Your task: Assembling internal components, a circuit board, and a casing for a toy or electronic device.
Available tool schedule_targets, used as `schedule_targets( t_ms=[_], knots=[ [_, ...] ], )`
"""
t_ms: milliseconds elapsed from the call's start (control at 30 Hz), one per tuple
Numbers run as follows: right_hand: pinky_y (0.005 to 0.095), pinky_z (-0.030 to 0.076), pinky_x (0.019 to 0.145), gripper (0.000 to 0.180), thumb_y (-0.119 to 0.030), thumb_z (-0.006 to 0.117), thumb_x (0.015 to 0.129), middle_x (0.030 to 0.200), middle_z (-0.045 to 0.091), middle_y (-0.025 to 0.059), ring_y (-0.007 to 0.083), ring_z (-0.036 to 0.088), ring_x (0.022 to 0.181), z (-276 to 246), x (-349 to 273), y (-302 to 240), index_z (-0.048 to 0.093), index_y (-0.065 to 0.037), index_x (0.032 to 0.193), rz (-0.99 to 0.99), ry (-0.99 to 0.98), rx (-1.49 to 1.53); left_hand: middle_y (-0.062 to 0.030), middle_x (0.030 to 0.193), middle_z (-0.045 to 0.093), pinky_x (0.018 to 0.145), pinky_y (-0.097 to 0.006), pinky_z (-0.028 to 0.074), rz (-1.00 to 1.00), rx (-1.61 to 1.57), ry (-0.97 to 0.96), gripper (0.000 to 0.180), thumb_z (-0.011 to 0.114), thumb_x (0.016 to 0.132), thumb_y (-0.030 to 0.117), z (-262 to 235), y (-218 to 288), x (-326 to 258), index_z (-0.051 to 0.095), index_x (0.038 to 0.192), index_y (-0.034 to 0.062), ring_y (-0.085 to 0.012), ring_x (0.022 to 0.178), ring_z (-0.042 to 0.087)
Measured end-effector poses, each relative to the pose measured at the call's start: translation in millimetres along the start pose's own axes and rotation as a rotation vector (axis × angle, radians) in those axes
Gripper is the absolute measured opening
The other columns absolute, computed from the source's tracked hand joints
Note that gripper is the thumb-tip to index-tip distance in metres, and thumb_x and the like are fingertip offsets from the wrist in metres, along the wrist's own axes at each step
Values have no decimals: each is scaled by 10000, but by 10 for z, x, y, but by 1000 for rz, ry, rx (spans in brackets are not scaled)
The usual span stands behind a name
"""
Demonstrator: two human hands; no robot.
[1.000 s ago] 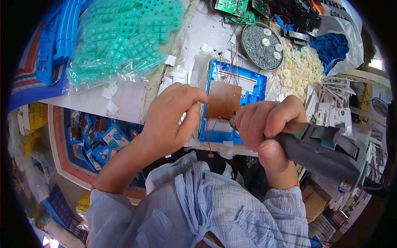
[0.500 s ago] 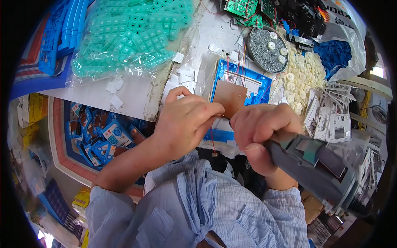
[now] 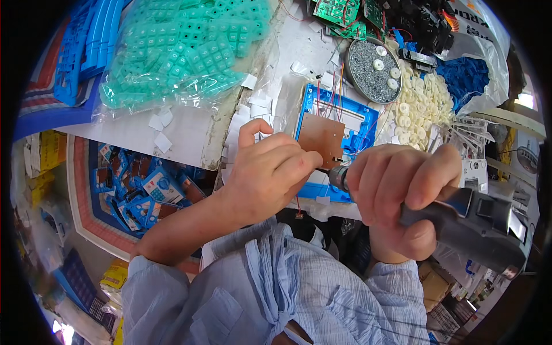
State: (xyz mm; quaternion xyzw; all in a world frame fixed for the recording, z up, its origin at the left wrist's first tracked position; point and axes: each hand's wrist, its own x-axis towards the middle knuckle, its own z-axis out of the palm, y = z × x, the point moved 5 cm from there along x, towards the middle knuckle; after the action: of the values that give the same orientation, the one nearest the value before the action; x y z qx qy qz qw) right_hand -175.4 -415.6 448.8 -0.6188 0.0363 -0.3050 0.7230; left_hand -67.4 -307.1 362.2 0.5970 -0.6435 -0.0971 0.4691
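Note:
My right hand (image 3: pixel 397 192) is wrapped round a dark grey electric screwdriver (image 3: pixel 480 227), its metal nose (image 3: pixel 338 178) pointing left. At that nose, the thumb and index finger of my left hand (image 3: pixel 267 175) are pinched together. Whatever lies between those fingertips is too small and hidden to name. Just beyond both hands sits a blue plastic casing (image 3: pixel 361 144) on the table. A brown circuit board (image 3: pixel 319 137) rests in it, with thin red wires (image 3: pixel 329 99) at its far side. A thin wire ends in a small connector (image 3: pixel 299 215) at the table's front edge.
A bag of green keypads (image 3: pixel 184 52) lies far left. A dish of screws (image 3: pixel 371 69) stands beside cream discs (image 3: pixel 422 106), right of the casing. Green circuit boards (image 3: pixel 339 12) are at the back. Blue assembled units (image 3: pixel 164 187) fill a bin at lower left.
My right hand and the electric screwdriver have shifted right and swung flatter, uncovering the metal nose. My left hand has moved slightly right, still pinching. The casing stays nearly in place.

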Motion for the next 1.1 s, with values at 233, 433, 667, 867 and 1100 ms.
schedule_targets(
  t_ms=[233, 433, 667, 867, 1100],
  knots=[
    [310, 450, 517, 367, -376, 749, 937, 651, 553, -51, 115, 544, 491, -36, 44, -89, 455, -172, 1023, -32, 26, -43, 3, 843, 677, 905, -428, 349, 54, -10, 42, 323, 809, 736, 15, -15, 2, 82, 705, 1023, 118, -191, 823, 664],
    [300, 435, 549, 337, -369, 716, 957, 672, 556, -49, 109, 541, 515, -49, 21, -33, 460, -170, 1045, -41, 31, -25, -14, 1000, 680, 934, -440, 341, 37, 6, 59, 384, 870, 710, 154, -11, -26, 32, 701, 1054, 127, -210, 944, 648],
    [319, 428, 606, 309, -326, 697, 973, 689, 548, -21, 128, 526, 582, -144, 60, 125, 462, -137, 1040, -11, 82, -34, -12, 1155, 626, 980, -520, 312, 57, 198, -198, 496, 859, 690, 436, -117, -179, -179, 717, 1091, 181, -228, 1050, 599],
    [326, 449, 641, 301, -263, 713, 967, 708, 556, 14, 136, 525, 601, -91, 147, 247, 459, -110, 1019, 2, 132, -40, -2, 1152, 629, 1018, -559, 301, 134, 259, -275, 390, 833, 723, 406, -57, -134, -139, 745, 1032, 186, -209, 1055, 596],
    [310, 471, 610, 308, -154, 731, 939, 742, 580, 70, 134, 539, 640, -118, 228, 319, 438, -70, 983, 6, 140, -11, 2, 1151, 638, 1038, -573, 297, 123, 244, -256, 343, 831, 731, 379, -54, -141, -123, 753, 1002, 184, -204, 1059, 596]
  ],
)
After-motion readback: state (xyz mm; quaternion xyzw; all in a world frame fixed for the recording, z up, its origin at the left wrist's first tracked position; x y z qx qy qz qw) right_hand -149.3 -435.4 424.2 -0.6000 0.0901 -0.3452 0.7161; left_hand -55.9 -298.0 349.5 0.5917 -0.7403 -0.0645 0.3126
